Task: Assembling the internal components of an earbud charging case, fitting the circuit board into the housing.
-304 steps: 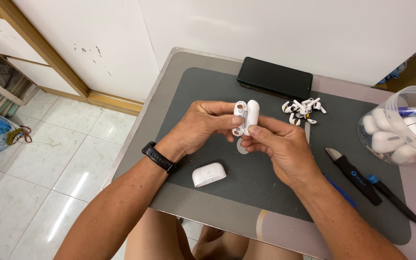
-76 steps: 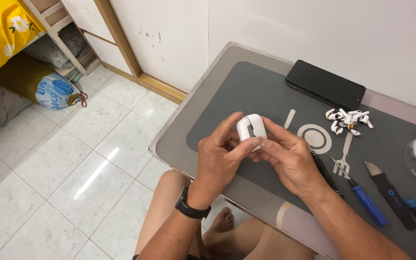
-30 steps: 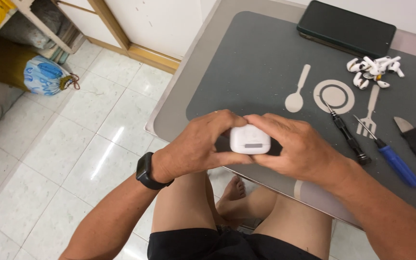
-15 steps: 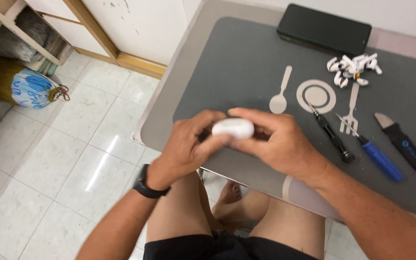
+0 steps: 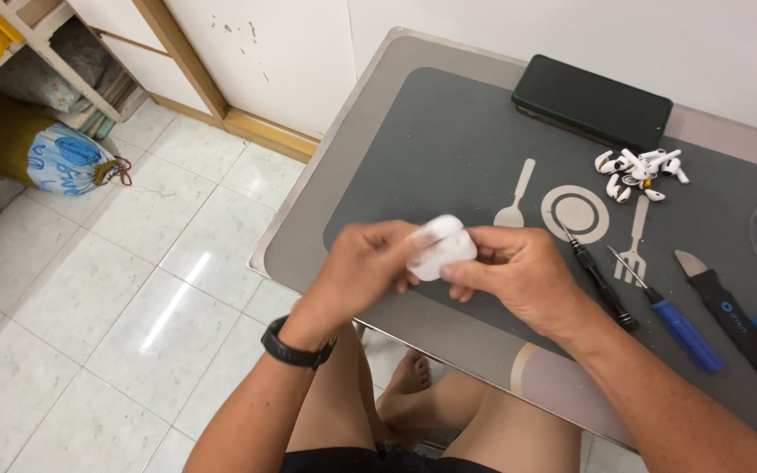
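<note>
White earbud case (image 5: 441, 248) pinched between both hands over the worktop's (image 5: 308, 236) near edge: left hand (image 5: 363, 271) grip closed on its left side, right hand (image 5: 516, 276) grip closed on its right. Black screwdriver (image 5: 596, 277) lies right of the grip; loose earbuds (image 5: 640, 172) beyond.

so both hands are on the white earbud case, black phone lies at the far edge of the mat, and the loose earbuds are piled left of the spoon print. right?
Not quite. The head view shows the loose earbuds piled right of the spoon print, above the plate and fork prints. The rest holds: left hand and right hand grip the white earbud case, and the black phone lies at the mat's far edge.
</note>
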